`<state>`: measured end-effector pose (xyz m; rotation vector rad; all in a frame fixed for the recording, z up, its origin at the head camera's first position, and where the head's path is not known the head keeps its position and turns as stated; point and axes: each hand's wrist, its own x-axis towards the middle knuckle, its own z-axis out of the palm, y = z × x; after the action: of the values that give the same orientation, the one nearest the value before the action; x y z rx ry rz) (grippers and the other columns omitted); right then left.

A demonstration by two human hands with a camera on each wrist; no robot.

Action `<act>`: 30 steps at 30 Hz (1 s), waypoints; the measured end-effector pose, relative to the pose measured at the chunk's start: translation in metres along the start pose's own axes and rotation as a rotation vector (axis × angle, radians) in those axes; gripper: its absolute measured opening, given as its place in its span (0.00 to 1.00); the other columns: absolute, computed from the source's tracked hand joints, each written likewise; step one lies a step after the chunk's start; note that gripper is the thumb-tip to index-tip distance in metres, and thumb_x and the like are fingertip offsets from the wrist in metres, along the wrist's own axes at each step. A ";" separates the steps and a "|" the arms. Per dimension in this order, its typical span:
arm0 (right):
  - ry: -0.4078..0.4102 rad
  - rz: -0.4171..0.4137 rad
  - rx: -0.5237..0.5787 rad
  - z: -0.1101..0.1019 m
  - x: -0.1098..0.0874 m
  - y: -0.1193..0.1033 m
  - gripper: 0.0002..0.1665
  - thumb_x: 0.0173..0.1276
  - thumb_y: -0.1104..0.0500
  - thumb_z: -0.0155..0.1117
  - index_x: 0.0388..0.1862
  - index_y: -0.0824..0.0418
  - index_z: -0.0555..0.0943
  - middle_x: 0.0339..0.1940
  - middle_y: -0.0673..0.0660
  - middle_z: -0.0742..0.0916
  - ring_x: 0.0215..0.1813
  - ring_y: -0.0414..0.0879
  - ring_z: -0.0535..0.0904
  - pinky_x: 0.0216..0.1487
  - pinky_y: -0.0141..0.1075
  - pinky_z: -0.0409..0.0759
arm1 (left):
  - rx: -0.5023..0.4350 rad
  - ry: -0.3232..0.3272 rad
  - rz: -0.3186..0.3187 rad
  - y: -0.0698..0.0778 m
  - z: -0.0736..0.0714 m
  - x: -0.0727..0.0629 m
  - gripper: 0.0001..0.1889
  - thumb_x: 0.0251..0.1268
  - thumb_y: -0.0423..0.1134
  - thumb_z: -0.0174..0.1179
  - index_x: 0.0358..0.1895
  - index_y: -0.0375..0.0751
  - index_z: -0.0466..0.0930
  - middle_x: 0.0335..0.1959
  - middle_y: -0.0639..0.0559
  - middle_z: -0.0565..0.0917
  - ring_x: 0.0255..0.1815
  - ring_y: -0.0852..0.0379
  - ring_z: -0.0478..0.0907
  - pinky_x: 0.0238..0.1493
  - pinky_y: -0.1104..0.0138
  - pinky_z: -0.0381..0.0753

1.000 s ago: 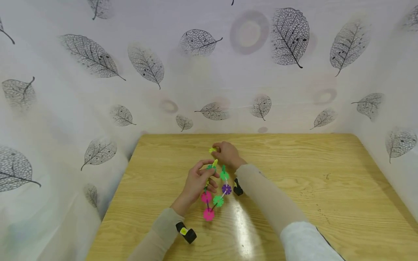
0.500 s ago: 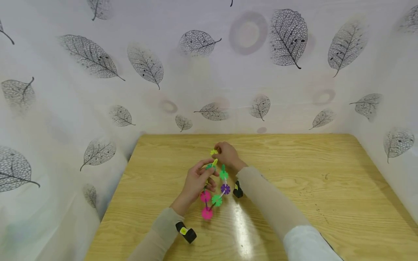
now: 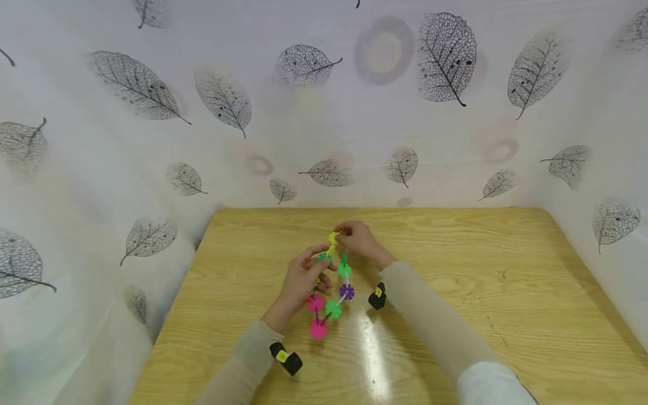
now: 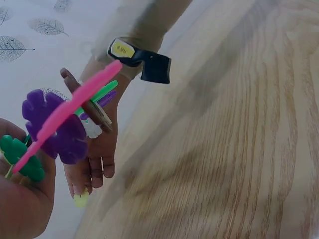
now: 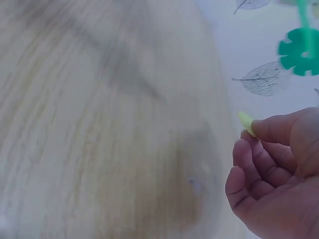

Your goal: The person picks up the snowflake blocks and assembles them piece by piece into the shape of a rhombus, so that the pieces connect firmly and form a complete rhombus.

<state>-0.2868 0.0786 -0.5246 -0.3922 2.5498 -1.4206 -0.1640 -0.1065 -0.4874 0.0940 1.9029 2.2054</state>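
Note:
A chain of interlocking snowflake discs hangs in a loop from my left hand [image 3: 300,279], whose thumb and fingers pinch it near a teal disc [image 3: 324,258]. Along the loop show a pink disc [image 3: 318,329], a green disc [image 3: 333,309] and a purple disc [image 3: 346,292]. A yellow disc [image 3: 331,250] sticks up at the chain's top end. My right hand [image 3: 360,239] pinches another yellow disc [image 3: 332,238] between thumb and fingertip, right at the upper edge of that one. In the left wrist view the purple disc [image 4: 72,144] and a pink disc [image 4: 79,98] cross in front.
The wooden table [image 3: 455,270] lies under both hands. Behind and beside it hangs a white curtain [image 3: 324,124] with leaf prints. Black wrist cameras, a left one [image 3: 292,363] and a right one [image 3: 376,299], sit on the sleeves.
My right hand has brought its yellow disc down to the chain's top yellow disc, and its forearm has swung right. The loop has drifted slightly left, still in my left hand's grip.

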 end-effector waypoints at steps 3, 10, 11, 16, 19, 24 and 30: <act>-0.009 0.004 0.027 -0.005 -0.004 -0.007 0.19 0.75 0.60 0.63 0.60 0.68 0.86 0.49 0.65 0.91 0.44 0.50 0.88 0.44 0.33 0.86 | 0.006 -0.006 0.003 0.001 -0.001 0.001 0.22 0.80 0.32 0.57 0.72 0.37 0.73 0.36 0.53 0.90 0.19 0.62 0.82 0.21 0.68 0.88; 0.001 -0.009 0.088 -0.015 -0.015 -0.022 0.19 0.76 0.60 0.63 0.60 0.67 0.85 0.45 0.67 0.91 0.42 0.57 0.88 0.36 0.29 0.81 | 0.006 0.001 0.002 0.001 -0.002 0.004 0.22 0.80 0.32 0.57 0.72 0.37 0.74 0.35 0.55 0.90 0.19 0.62 0.83 0.21 0.67 0.88; 0.001 -0.012 0.097 -0.016 -0.016 -0.024 0.18 0.76 0.60 0.63 0.60 0.67 0.85 0.45 0.68 0.91 0.43 0.59 0.88 0.36 0.29 0.80 | 0.004 0.004 0.002 0.001 -0.002 0.004 0.22 0.80 0.32 0.57 0.72 0.37 0.74 0.34 0.55 0.90 0.19 0.62 0.83 0.21 0.67 0.88; -0.001 -0.015 0.135 -0.022 -0.024 -0.030 0.18 0.77 0.60 0.63 0.60 0.66 0.85 0.45 0.68 0.91 0.41 0.57 0.87 0.37 0.31 0.82 | -0.003 0.006 0.005 -0.001 -0.003 0.006 0.22 0.80 0.32 0.57 0.72 0.37 0.74 0.34 0.56 0.89 0.19 0.62 0.82 0.21 0.67 0.88; -0.002 -0.023 0.148 -0.026 -0.028 -0.033 0.17 0.77 0.60 0.63 0.60 0.66 0.85 0.44 0.65 0.91 0.38 0.48 0.86 0.38 0.33 0.83 | -0.008 0.002 0.015 -0.002 -0.002 0.006 0.21 0.81 0.33 0.57 0.72 0.36 0.73 0.34 0.56 0.90 0.19 0.62 0.82 0.21 0.67 0.88; -0.009 -0.041 0.193 -0.034 -0.034 -0.038 0.17 0.78 0.60 0.61 0.60 0.66 0.85 0.44 0.70 0.90 0.37 0.46 0.84 0.41 0.41 0.87 | -0.017 -0.002 0.023 -0.001 0.000 0.006 0.20 0.81 0.33 0.56 0.72 0.36 0.74 0.34 0.56 0.90 0.19 0.63 0.82 0.21 0.69 0.88; -0.019 -0.054 0.236 -0.043 -0.042 -0.045 0.16 0.78 0.60 0.61 0.59 0.66 0.85 0.39 0.65 0.90 0.36 0.45 0.83 0.44 0.48 0.88 | -0.016 0.011 0.013 0.001 0.003 0.007 0.19 0.81 0.33 0.56 0.70 0.38 0.76 0.35 0.55 0.90 0.19 0.63 0.82 0.21 0.69 0.88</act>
<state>-0.2536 0.1034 -0.4620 -0.4348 2.3370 -1.7044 -0.1706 -0.1027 -0.4866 0.0914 1.8955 2.2336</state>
